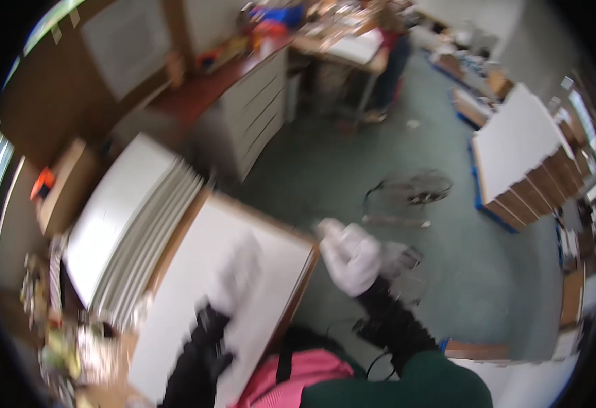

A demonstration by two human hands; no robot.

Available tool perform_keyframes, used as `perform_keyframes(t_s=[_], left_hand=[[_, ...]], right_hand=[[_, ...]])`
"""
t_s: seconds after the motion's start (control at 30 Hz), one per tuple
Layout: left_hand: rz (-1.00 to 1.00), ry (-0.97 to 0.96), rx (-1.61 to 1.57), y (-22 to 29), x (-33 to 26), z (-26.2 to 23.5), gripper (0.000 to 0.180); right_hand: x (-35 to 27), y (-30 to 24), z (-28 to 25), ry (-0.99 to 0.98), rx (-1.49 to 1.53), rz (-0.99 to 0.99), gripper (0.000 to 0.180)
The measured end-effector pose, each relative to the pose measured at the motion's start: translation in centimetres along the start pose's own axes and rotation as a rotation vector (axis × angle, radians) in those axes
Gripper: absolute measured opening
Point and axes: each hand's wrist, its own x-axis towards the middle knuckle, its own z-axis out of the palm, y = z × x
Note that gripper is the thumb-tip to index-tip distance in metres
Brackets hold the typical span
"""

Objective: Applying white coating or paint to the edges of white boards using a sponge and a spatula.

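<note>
My left hand (238, 272), in a white glove and dark sleeve, is over a large white panel (209, 238) with brown edges. Motion blur hides its fingers, and I cannot tell whether it touches the surface. My right hand (353, 257), also gloved in white, is just right of the panel's far right corner, above the floor. Its fingers look curled together; anything inside them is hidden. Close on the left of the panel stands a row of several white panels (124, 211), packed side by side.
A drawer cabinet (253, 109) with a red top stands ahead. Beyond it, a person (389, 61) is beside a cluttered worktable (338, 47). Stacked white-topped boards (522, 143) rest on a blue pallet at right. A fan-like wire object (417, 194) is on the green floor.
</note>
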Motion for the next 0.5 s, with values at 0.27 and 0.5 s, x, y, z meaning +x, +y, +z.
perform_keyframes(t_s=[0.27,0.5], left_hand=[[-0.549,-0.085,0.107,-3.9,-4.9,2.2,0.066],[0.245,-0.876,-1.35,20.4,-11.6,2.5,0.038]], right_hand=[[-5.0,-0.7,-1.6,-0.085,-0.145,0.024,0.028],[-6.1,-0.7,4.1,-0.23,0.15,0.173,0.03]])
